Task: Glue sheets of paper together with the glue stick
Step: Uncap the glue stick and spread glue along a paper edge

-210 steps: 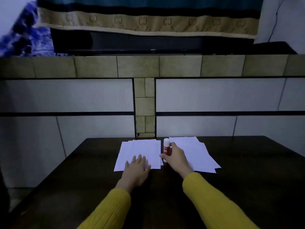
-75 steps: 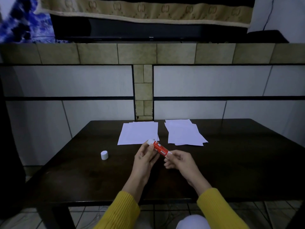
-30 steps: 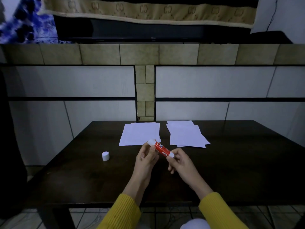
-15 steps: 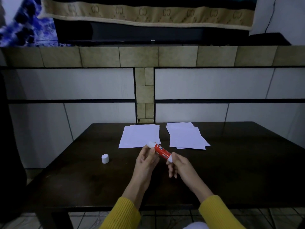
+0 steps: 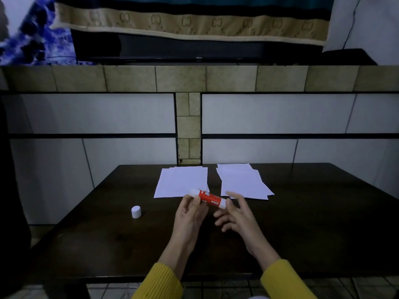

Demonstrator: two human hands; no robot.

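One hand now holds the glue stick [image 5: 207,198], because the right hand [image 5: 236,214] has let go of it

Half a second ago the right hand pinched the lower right end of the stick; now its fingers are spread and loose, just beside that end, holding nothing. The left hand [image 5: 191,209] grips the stick near its white tip, low in the middle of the frame, above the dark table [image 5: 313,223]. The stick lies slanted, its long way running from upper left to lower right, tip toward the left paper pile [image 5: 181,182]. The cap [image 5: 136,211] stands at lower left, so gluing can likely start soon. The right paper pile [image 5: 244,182] lies untouched
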